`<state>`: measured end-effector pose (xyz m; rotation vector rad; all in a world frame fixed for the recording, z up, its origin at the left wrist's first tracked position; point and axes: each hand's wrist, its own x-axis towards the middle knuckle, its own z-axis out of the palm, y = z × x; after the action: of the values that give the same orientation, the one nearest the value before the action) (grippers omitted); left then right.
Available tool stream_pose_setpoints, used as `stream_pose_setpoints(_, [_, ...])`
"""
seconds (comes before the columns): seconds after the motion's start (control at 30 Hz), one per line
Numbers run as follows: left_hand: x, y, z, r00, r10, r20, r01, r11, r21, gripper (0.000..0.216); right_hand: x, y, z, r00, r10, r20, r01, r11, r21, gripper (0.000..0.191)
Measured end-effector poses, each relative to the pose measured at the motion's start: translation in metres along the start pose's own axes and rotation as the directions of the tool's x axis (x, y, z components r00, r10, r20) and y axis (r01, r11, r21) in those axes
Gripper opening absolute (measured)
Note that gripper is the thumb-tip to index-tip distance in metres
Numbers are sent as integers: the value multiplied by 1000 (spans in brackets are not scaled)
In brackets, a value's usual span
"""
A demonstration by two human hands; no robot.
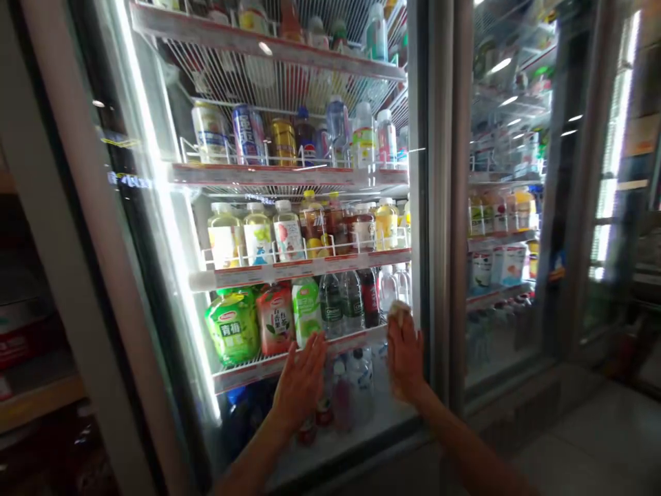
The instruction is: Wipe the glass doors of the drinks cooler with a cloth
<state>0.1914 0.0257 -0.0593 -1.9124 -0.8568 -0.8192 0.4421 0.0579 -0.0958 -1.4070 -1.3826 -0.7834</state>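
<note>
A glass door (418,227) of a lit drinks fridge stands in front of me. My left hand (301,382) lies flat on the lower glass with its fingers spread and holds nothing. My right hand (404,358) is pressed against the glass near the door's right frame, its fingers together over a small pale cloth (399,308) that shows at the fingertips. Behind the glass by my hands stand green and red juice bottles (233,324), dark water bottles (341,303) and, on the bottom shelf, small bottles and cans (351,393).
Wire shelves (289,272) above carry several rows of bottles and cans. A second glass-door fridge (509,207) stands to the right, a grey floor (593,441) beyond it. The door's wide left frame (77,227) slants down; dim shelving (31,372) lies at far left.
</note>
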Motion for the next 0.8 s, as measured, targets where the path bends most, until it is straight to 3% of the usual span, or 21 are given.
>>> stream_pose_setpoints(0.1, [1,-7,-4,998,-28,-49,28,1000,-9,47,19,-43,-1,987,85,-136,-80,996,38,65])
stream_pose_setpoints(0.13, [-1,-9,-5,998,-32,-58,31,999,-15,48,17,-60,-1,990,34,-138,-27,998,53,66])
stream_pose_setpoints(0.2, [-8,-14,-7,996,-56,-67,54,998,-32,51,1,-86,0,967,-255,-24,256,963,88,68])
stream_pose_setpoints(0.27, [-20,-20,-12,992,-108,-62,105,993,-44,56,-15,-95,0,865,-497,76,483,863,147,67])
stream_pose_setpoints(0.3, [-26,-24,-15,990,-134,-52,131,990,-47,58,-17,-93,-1,837,-540,88,522,837,165,67])
stream_pose_setpoints(0.33, [-33,-29,-19,987,-159,-39,157,987,-45,60,-14,-88,-2,856,-513,68,498,852,164,66])
stream_pose_setpoints(0.37, [-39,-34,-23,983,-180,-25,179,983,-36,62,-7,-82,-3,906,-423,21,415,897,149,66])
stream_pose_setpoints(0.43, [-48,-42,-30,978,-208,-9,208,978,-11,65,12,-78,-3,983,-143,-116,158,980,125,65])
stream_pose_setpoints(0.47, [-52,-45,-33,976,-219,-11,219,976,-1,66,18,-82,-3,985,-30,-168,52,991,124,65])
stream_pose_setpoints(0.5, [-54,-48,-35,974,-228,-19,228,974,10,66,21,-89,-3,983,5,-184,19,992,127,66])
stream_pose_setpoints(0.57, [-57,-51,-36,974,-222,-35,224,974,37,67,15,-107,-4,980,-175,-93,187,972,140,67])
stream_pose_setpoints(0.63, [-60,-54,-37,977,-209,-36,211,975,75,67,7,-119,-5,893,-450,29,438,881,178,68])
stream_pose_setpoints(0.67, [-62,-56,-38,978,-207,-39,210,973,93,67,6,-119,-5,853,-520,47,503,843,190,68])
stream_pose_setpoints(0.7, [-65,-59,-39,976,-212,-44,216,971,108,67,9,-117,-6,856,-517,19,506,843,182,67])
stream_pose_setpoints(0.73, [-67,-61,-40,973,-225,-51,229,966,117,66,14,-112,-6,896,-443,-43,443,882,161,67])
stream_pose_setpoints(0.8, [-72,-64,-43,964,-258,-59,264,956,127,65,26,-106,-7,967,-169,-188,197,970,141,66])
